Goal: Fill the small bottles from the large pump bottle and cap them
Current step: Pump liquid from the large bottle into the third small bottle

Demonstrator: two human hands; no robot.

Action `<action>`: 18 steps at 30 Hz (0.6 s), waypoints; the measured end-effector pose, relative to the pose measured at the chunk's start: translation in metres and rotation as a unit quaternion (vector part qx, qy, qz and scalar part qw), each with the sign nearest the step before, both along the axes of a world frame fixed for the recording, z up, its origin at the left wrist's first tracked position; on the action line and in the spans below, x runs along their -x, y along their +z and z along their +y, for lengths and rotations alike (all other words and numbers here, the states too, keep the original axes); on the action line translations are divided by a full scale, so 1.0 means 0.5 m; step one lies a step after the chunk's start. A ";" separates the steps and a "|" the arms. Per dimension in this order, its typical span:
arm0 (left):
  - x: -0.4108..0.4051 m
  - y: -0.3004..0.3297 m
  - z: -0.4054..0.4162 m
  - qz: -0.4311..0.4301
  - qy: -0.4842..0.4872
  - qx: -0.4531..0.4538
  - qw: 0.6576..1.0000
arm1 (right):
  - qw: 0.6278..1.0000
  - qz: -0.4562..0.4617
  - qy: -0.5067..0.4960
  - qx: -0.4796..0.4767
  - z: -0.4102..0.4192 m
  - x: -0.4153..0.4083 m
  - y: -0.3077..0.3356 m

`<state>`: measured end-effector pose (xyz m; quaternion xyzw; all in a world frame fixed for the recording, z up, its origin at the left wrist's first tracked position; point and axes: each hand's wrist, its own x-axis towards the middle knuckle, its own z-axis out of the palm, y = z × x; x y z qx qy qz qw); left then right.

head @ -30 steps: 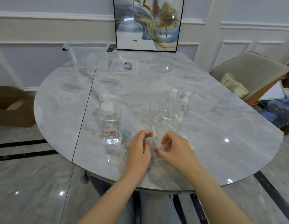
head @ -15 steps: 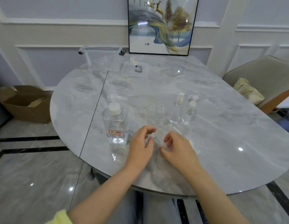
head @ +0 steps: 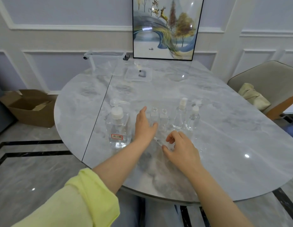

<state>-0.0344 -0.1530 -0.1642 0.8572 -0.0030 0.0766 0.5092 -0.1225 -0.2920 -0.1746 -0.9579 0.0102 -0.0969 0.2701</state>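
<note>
Small bottles (head: 158, 116): my left hand (head: 145, 126) had left the pinch and reached forward, fingers spread, up against the nearer open one.
My right hand (head: 181, 147) stayed low on the table (head: 224, 145), fingers curled; I could not tell what it pinched. Both uncapped bottles stood upright, mouths up, between the large pump bottle (head: 118, 126) and two capped spray bottles (head: 186, 114).
</note>
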 end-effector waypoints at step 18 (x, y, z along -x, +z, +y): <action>-0.011 0.029 -0.003 -0.079 0.025 0.017 0.996 | 0.989 -0.101 0.003 -0.108 -0.006 -0.025 0.002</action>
